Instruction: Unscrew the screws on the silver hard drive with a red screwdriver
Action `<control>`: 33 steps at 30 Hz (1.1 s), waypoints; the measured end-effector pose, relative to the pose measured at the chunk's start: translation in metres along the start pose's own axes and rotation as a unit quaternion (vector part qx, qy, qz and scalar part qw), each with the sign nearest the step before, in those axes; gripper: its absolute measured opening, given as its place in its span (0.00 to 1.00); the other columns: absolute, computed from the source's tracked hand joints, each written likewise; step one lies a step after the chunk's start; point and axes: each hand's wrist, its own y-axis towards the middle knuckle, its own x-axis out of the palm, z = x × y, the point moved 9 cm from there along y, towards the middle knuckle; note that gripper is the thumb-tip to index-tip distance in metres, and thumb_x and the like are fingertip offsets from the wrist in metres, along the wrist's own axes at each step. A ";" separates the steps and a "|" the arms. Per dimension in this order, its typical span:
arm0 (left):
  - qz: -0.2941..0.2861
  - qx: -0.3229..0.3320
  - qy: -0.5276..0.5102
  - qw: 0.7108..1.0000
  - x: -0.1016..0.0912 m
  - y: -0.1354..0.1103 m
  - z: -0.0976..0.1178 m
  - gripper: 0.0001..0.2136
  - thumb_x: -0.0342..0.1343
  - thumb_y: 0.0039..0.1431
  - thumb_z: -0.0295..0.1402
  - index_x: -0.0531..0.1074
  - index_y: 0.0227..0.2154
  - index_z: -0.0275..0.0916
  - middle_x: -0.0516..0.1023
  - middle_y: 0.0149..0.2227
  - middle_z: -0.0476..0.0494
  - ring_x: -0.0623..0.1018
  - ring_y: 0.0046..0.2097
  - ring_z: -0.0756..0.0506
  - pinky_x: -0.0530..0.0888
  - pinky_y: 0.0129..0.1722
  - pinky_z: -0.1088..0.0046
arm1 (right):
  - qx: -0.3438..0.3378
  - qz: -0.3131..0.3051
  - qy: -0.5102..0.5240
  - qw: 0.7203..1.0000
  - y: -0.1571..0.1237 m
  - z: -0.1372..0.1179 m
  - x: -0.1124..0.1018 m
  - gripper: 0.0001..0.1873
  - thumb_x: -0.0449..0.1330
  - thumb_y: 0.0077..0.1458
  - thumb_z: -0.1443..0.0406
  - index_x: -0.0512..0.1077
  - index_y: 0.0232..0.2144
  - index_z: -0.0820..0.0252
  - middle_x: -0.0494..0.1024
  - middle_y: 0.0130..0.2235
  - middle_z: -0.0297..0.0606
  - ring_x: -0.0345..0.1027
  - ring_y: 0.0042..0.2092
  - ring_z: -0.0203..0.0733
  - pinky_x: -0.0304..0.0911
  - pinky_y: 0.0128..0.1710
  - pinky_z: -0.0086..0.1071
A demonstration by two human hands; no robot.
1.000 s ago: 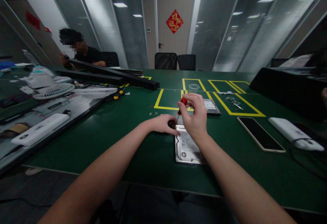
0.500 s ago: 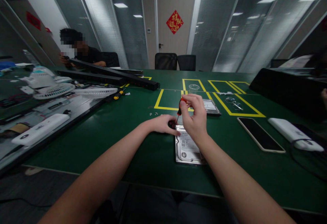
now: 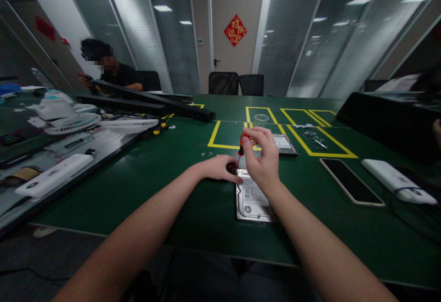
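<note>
A silver hard drive (image 3: pixel 251 200) lies flat on the green table (image 3: pixel 179 192) in front of me. My right hand (image 3: pixel 263 157) is closed in a pinch on the red handle of a small screwdriver (image 3: pixel 241 143), whose tip points down at the drive's far left corner. My left hand (image 3: pixel 220 168) rests on the table at that same corner, fingers curled against the drive's edge and a small dark part. A second hard drive (image 3: pixel 284 143) lies farther back inside the yellow tape marks.
A phone (image 3: pixel 351 181) and a white power bank (image 3: pixel 398 180) lie to the right, a large black case (image 3: pixel 389 120) behind them. Loose screws (image 3: pixel 206 153) sit left of my hands. Fan parts (image 3: pixel 74 122), long black bars (image 3: pixel 155 101) and a seated person (image 3: pixel 110 68) occupy the left side.
My right hand's fingers have shifted around the screwdriver handle, covering more of its red top. My left hand and the drive have stayed in place.
</note>
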 end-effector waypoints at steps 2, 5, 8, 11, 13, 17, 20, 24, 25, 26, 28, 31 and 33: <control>0.004 0.002 0.005 1.000 0.000 0.000 0.000 0.28 0.70 0.50 0.55 0.79 0.46 0.38 0.81 0.39 0.44 0.77 0.40 0.42 0.70 0.41 0.67 | -0.002 0.000 0.003 1.000 0.000 0.001 0.000 0.13 0.56 0.69 0.65 0.78 0.50 0.51 0.76 0.49 0.41 0.73 0.50 0.44 0.74 0.47 0.43; 0.010 -0.001 0.010 1.000 -0.001 0.000 -0.001 0.28 0.70 0.49 0.55 0.78 0.44 0.38 0.80 0.39 0.44 0.77 0.40 0.42 0.69 0.40 0.67 | -0.002 -0.001 0.004 1.000 0.000 0.003 0.000 0.16 0.53 0.69 0.68 0.77 0.50 0.49 0.76 0.49 0.40 0.73 0.51 0.44 0.73 0.51 0.46; 0.011 -0.004 0.012 1.000 -0.001 0.000 -0.001 0.27 0.70 0.48 0.55 0.77 0.42 0.38 0.80 0.39 0.44 0.77 0.41 0.42 0.69 0.39 0.67 | -0.007 -0.005 -0.003 1.000 0.000 0.003 0.000 0.19 0.51 0.68 0.71 0.77 0.51 0.47 0.76 0.49 0.40 0.73 0.52 0.44 0.74 0.51 0.46; 0.010 -0.005 0.014 1.000 -0.001 0.000 -0.001 0.27 0.70 0.49 0.56 0.77 0.42 0.39 0.80 0.40 0.44 0.77 0.40 0.42 0.69 0.39 0.67 | -0.013 -0.005 -0.007 1.000 0.000 0.003 0.000 0.20 0.51 0.67 0.72 0.77 0.51 0.47 0.75 0.49 0.40 0.73 0.52 0.44 0.74 0.51 0.46; 0.008 -0.008 0.016 1.000 -0.001 0.000 0.000 0.27 0.70 0.49 0.56 0.77 0.42 0.39 0.80 0.40 0.44 0.77 0.40 0.42 0.69 0.39 0.67 | -0.015 -0.006 -0.005 1.000 0.000 0.002 0.000 0.20 0.51 0.67 0.72 0.77 0.51 0.48 0.75 0.49 0.41 0.73 0.52 0.44 0.73 0.51 0.46; 0.005 -0.012 0.017 1.000 -0.001 0.000 -0.001 0.27 0.70 0.49 0.56 0.77 0.43 0.38 0.80 0.40 0.44 0.77 0.41 0.42 0.69 0.40 0.67 | -0.014 -0.007 -0.001 1.000 0.000 0.001 0.000 0.18 0.52 0.68 0.71 0.76 0.51 0.49 0.74 0.49 0.41 0.73 0.52 0.45 0.73 0.52 0.46; 0.004 -0.007 0.016 1.000 0.000 0.000 -0.001 0.28 0.69 0.50 0.56 0.77 0.43 0.39 0.80 0.40 0.44 0.77 0.41 0.42 0.69 0.40 0.67 | -0.011 -0.010 -0.004 1.000 0.000 0.002 0.001 0.17 0.51 0.70 0.70 0.75 0.52 0.49 0.74 0.49 0.41 0.72 0.52 0.45 0.72 0.52 0.47; 0.005 -0.006 0.017 1.000 0.000 0.000 -0.001 0.28 0.69 0.50 0.57 0.77 0.42 0.39 0.80 0.40 0.44 0.77 0.41 0.42 0.69 0.40 0.68 | -0.011 -0.013 -0.004 1.000 0.000 0.004 0.002 0.16 0.52 0.70 0.69 0.74 0.52 0.50 0.73 0.50 0.41 0.71 0.53 0.45 0.71 0.53 0.46; 0.006 -0.007 0.018 1.000 0.000 0.000 -0.001 0.28 0.69 0.50 0.57 0.77 0.42 0.38 0.80 0.40 0.43 0.77 0.41 0.42 0.69 0.40 0.68 | -0.011 -0.013 -0.003 1.000 0.000 0.004 0.003 0.16 0.52 0.70 0.69 0.74 0.52 0.51 0.73 0.50 0.42 0.71 0.53 0.45 0.71 0.53 0.46; 0.006 -0.007 0.020 1.000 0.000 0.000 -0.001 0.27 0.69 0.50 0.56 0.77 0.43 0.39 0.80 0.40 0.43 0.77 0.41 0.42 0.69 0.40 0.68 | -0.011 -0.013 -0.003 1.000 0.000 0.004 0.003 0.15 0.52 0.70 0.69 0.74 0.52 0.52 0.73 0.50 0.42 0.71 0.53 0.45 0.71 0.52 0.46; 0.006 -0.009 0.020 1.000 0.000 0.000 -0.002 0.27 0.69 0.50 0.56 0.77 0.43 0.39 0.81 0.41 0.43 0.77 0.41 0.42 0.69 0.40 0.68 | -0.011 -0.011 -0.002 1.000 0.000 0.004 0.003 0.15 0.52 0.70 0.69 0.74 0.52 0.52 0.73 0.50 0.42 0.71 0.53 0.45 0.72 0.52 0.46; 0.005 -0.009 0.015 1.000 0.000 0.000 -0.002 0.28 0.69 0.50 0.57 0.77 0.43 0.38 0.81 0.41 0.43 0.78 0.41 0.42 0.70 0.40 0.68 | -0.012 -0.010 -0.004 1.000 0.000 0.003 0.003 0.14 0.53 0.70 0.69 0.74 0.51 0.52 0.73 0.50 0.42 0.71 0.52 0.45 0.72 0.51 0.46; 0.002 -0.008 0.012 1.000 0.001 0.000 -0.003 0.29 0.69 0.50 0.57 0.77 0.43 0.38 0.81 0.41 0.43 0.78 0.42 0.41 0.70 0.41 0.67 | -0.013 -0.009 -0.003 1.000 0.000 0.002 0.003 0.13 0.53 0.70 0.68 0.74 0.51 0.52 0.73 0.50 0.42 0.71 0.52 0.45 0.72 0.51 0.46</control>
